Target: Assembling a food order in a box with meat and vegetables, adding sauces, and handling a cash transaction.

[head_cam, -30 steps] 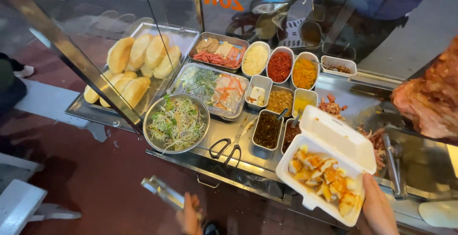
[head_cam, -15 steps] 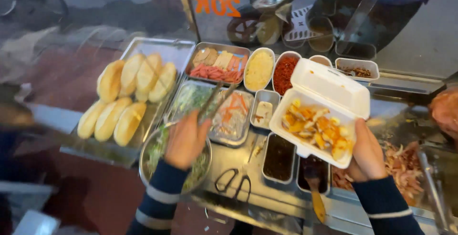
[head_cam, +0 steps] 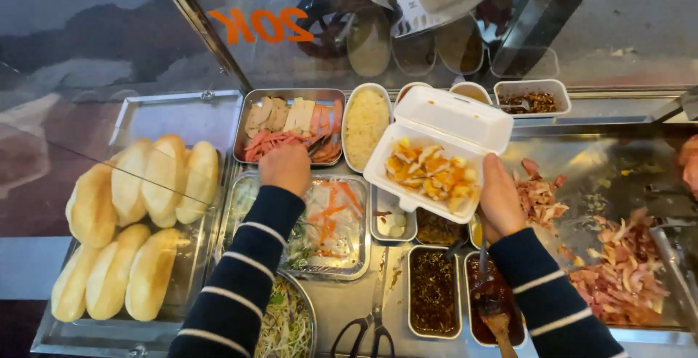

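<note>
Biggest thing here is the steel counter (head_cam: 582, 154) behind a glass screen (head_cam: 109, 60), packed with trays. On the far left sits a tray of bread rolls (head_cam: 138, 220), pale and stacked in two rows. Right side has a heap of chopped pink meat (head_cam: 618, 271) spread on the metal. In the middle, a tray of shredded veg (head_cam: 331, 223) with carrot strips, and above it the cold-cut tray (head_cam: 291, 129) with sliced ham and pate.

The white foam box (head_cam: 436, 151) hangs open over the small sauce tubs, lid tipped back, with orange-yellow food inside. The right hand (head_cam: 498, 198) is clamped on its near right edge, thumb on top.

The left hand (head_cam: 285, 169) is down at the front edge of the cold-cut tray, fingers curled under, so can't tell if it's pinching anything.

Scissors (head_cam: 367, 329) lie at the bottom, with a wooden spoon (head_cam: 498, 318) stuck in a dark sauce tub (head_cam: 488, 296) nearby.
</note>
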